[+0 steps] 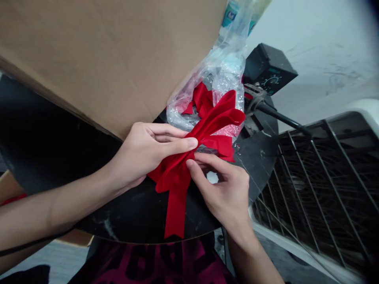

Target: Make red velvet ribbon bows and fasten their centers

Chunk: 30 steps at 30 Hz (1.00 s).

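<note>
A red ribbon bow with folded loops and a hanging tail lies over the edge of a round black table. My left hand pinches the bow's middle from the left, thumb and fingers closed on the fabric. My right hand grips the bow's centre from the right with fingertips pressed together. Just behind the bow sits a clear plastic bag with more red ribbon pieces inside.
A large cardboard sheet leans over the table's far left. A black device with a dial and a dark rod stand behind the bag. A wire-grille fan guard lies to the right. My dark red patterned clothing shows below.
</note>
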Available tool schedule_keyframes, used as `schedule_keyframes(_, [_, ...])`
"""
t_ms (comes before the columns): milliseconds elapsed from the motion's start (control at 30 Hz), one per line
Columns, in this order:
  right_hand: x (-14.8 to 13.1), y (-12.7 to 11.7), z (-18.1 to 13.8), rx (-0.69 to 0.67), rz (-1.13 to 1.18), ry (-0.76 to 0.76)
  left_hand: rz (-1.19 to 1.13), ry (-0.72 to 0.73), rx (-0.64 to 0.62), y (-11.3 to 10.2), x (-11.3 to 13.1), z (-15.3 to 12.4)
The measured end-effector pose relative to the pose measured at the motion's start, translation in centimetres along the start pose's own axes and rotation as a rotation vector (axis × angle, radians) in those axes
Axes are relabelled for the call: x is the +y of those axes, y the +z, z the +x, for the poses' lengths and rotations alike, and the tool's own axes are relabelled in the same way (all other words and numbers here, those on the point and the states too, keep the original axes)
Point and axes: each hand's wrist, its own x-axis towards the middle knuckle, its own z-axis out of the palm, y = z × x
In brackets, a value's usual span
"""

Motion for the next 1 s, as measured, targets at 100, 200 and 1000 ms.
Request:
schedule_keyframes(100, [0.2, 0.7, -0.3, 0.085, -0.025, -0.001, 0.082, 0.105, 0.061, 0.0, -0.3, -0.2])
schedule_keyframes(200, [0.4, 0.6, -0.7, 0.196, -0.324, -0.219, 0.125, 0.211, 0.117, 0.3, -0.4, -0.5])
schedule_keyframes(1000, [16.2, -8.3, 10.9, 0.535, 0.613, 0.287, 0.206, 0.162, -0.131, -0.2, 0.1, -0.1])
